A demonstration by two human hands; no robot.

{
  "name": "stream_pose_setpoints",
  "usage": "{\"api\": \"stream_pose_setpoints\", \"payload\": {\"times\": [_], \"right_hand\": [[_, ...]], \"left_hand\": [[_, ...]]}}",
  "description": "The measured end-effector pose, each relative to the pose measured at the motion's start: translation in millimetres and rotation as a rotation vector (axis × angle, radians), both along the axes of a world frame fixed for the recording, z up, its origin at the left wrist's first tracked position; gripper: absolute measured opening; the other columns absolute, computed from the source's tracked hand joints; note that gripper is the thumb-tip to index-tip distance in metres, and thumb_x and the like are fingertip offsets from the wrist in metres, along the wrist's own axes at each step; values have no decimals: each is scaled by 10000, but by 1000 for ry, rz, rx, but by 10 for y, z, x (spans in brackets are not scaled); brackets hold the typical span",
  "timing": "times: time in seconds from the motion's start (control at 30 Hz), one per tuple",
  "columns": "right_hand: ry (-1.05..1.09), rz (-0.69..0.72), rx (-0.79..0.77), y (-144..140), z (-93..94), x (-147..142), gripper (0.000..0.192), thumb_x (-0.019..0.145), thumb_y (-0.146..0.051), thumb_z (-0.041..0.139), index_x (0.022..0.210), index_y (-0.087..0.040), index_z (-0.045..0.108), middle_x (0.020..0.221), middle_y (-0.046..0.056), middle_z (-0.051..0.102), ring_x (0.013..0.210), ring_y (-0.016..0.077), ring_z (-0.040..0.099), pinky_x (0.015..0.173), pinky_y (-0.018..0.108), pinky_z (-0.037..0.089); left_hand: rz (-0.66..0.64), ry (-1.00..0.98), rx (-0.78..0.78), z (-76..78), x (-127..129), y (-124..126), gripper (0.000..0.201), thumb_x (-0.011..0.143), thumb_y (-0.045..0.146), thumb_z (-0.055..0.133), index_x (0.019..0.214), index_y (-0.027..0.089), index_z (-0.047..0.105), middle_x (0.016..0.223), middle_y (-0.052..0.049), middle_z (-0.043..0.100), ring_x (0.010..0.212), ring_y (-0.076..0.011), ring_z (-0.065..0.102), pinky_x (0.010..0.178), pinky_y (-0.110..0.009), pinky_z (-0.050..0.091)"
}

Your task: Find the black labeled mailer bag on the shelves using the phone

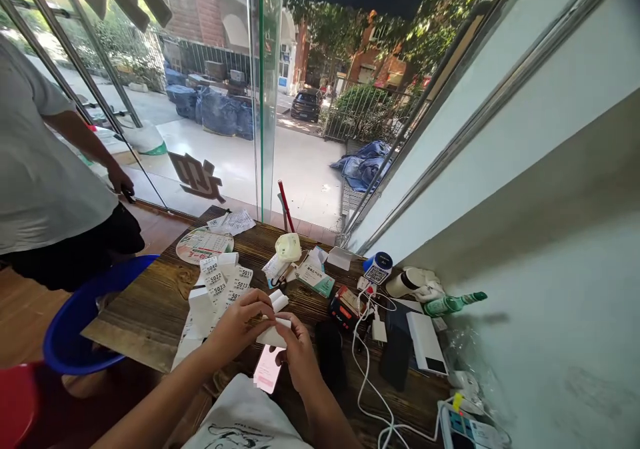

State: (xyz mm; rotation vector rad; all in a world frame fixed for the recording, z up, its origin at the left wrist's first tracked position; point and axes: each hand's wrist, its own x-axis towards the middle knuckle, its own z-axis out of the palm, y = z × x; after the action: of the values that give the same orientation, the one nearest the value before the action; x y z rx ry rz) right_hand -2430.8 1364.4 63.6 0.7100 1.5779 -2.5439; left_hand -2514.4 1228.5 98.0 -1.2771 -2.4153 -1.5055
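Note:
My left hand (244, 320) and my right hand (298, 347) meet over the table's near edge. Between them is a piece of white paper (271, 336), pinched by the fingers of both. A small white paper roll (278, 300) lies just beyond my fingertips. Left of the hands spread strips of numbered paper tickets (220, 283), some curled. Below my right hand a phone with a lit pink screen (267, 371) is partly covered by the fingers.
On the wooden table (150, 302) stand a green bottle (453, 303), a blue round device with a QR code (379, 267), a white power bank (427, 343) and tangled white cables (367, 369). A blue tub (75, 325) and another person (50, 155) are at left.

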Motion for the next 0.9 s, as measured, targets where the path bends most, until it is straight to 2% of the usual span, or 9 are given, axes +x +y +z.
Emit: {"api": "stream_pose_setpoints", "payload": {"times": [0.13,0.23,0.37,0.43,0.53,0.63,0.73,0.8,0.9], "right_hand": [[0,-110,3,-131,-20,-75,287,678,-450,631,802,-192,615,560,-55,523,429,74,417,361,167,260],[19,-142,27,-167,-2,-113,285,660,-449,646,783,-194,615,558,-57,517,424,74,384,371,185,266],[31,-139,72,-195,48,-150,308,638,-459,680,768,-184,633,555,-53,522,411,66,363,365,190,256],[28,-129,86,-222,58,-173,318,629,-465,688,762,-180,643,561,-45,534,414,68,364,360,191,252],[-1,-132,96,-261,22,-234,341,608,-487,690,749,-182,640,569,-28,551,433,84,396,359,195,258],[-67,-165,101,-254,-59,-303,360,602,-528,666,739,-200,605,571,-16,550,450,111,437,360,206,262],[-123,-179,124,-185,-130,-331,363,641,-555,625,785,-224,586,575,-14,542,464,137,467,372,228,297],[-133,-161,150,-115,-164,-327,384,637,-571,627,822,-238,579,597,-5,553,466,148,478,378,247,332],[-119,-138,240,-5,-214,-315,395,712,-587,568,897,-239,569,663,32,598,496,175,539,409,284,416]], "left_hand": [[32,286,-8,5,36,-37,138,929,229,548,841,204,652,836,-31,633,778,-130,569,729,-257,458],[55,372,1,18,66,-72,123,934,192,528,878,208,636,873,-36,649,777,-128,572,731,-259,464],[59,348,66,45,90,-133,122,931,172,513,882,208,619,860,-44,658,796,-133,607,740,-242,502],[48,306,95,50,117,-173,105,919,162,531,880,215,613,868,-30,679,820,-126,636,819,-245,518],[104,104,208,38,174,-265,100,912,170,539,863,234,597,813,18,698,798,-108,667,948,-276,512],[320,-249,449,0,156,-452,76,877,240,597,806,222,575,717,19,667,756,-137,672,911,-332,557],[637,-523,685,-86,-35,-816,276,647,277,811,740,201,563,700,19,638,717,-147,652,785,-297,592],[880,-649,842,-183,-226,-1198,376,491,227,863,702,190,554,641,52,605,621,-94,602,679,-198,568],[1173,-860,1001,-373,-480,-1927,277,515,152,779,692,171,567,614,50,614,599,-87,607,642,-182,560]]}}
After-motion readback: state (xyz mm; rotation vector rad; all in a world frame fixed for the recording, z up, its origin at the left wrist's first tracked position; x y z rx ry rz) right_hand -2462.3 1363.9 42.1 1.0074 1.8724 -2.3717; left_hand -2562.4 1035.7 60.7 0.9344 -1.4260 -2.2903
